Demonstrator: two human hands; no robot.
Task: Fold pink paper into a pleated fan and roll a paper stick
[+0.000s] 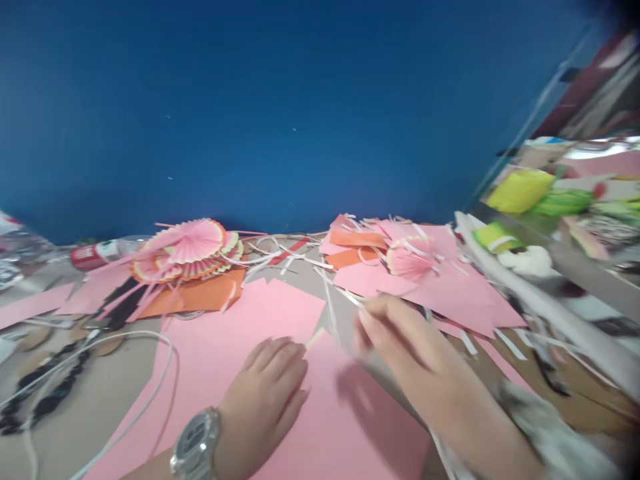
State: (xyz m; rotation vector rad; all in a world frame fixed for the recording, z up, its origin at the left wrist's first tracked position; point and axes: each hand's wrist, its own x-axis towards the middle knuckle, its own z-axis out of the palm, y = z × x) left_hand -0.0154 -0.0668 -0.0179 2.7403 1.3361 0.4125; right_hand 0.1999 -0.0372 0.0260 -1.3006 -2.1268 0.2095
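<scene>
My left hand (267, 393), with a watch (196, 440) on its wrist, lies flat on large pink paper sheets (220, 367), fingers slightly bent. Beside its fingertips a short pale-yellow strip (316, 339) sits on the paper. My right hand (405, 353) is raised over the right side of the sheets and casts a shadow on them. Its thumb and index finger are pinched together at the end of a thin white strip (349, 296). The hand is blurred, and its other fingers are partly hidden.
Folded pink paper fans (195, 243) lie on orange paper (195, 295) at the left, near a red-labelled bottle (93, 255). A white cable (170, 373) loops across the left. Another pink fan (413, 257) rests on a pink paper pile. A blue wall (300, 120) stands behind.
</scene>
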